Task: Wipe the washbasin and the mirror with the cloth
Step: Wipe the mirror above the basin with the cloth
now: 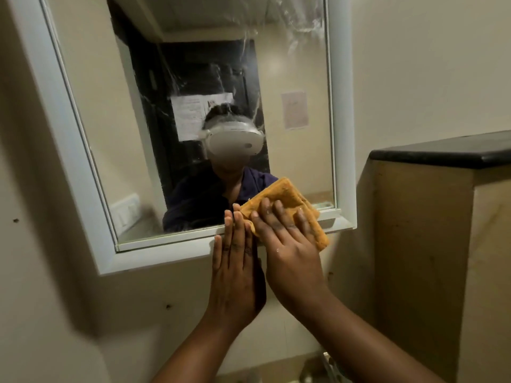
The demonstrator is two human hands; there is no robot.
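A white-framed mirror (110,111) hangs on the beige wall, its glass streaked with wet smears at the top right. A folded orange cloth (287,197) lies flat against the mirror's lower right corner and bottom frame. My right hand (287,244) presses the cloth with spread, straight fingers. My left hand (235,266) lies flat with straight fingers against the wall and the bottom frame, just left of the cloth, its fingertips touching the cloth's edge. The washbasin is almost out of view; only a metal tap (330,366) shows at the bottom edge.
A beige partition with a black stone top (442,154) stands close on the right. The bare beige wall (55,299) fills the left and the area below the mirror. A person's reflection shows in the glass.
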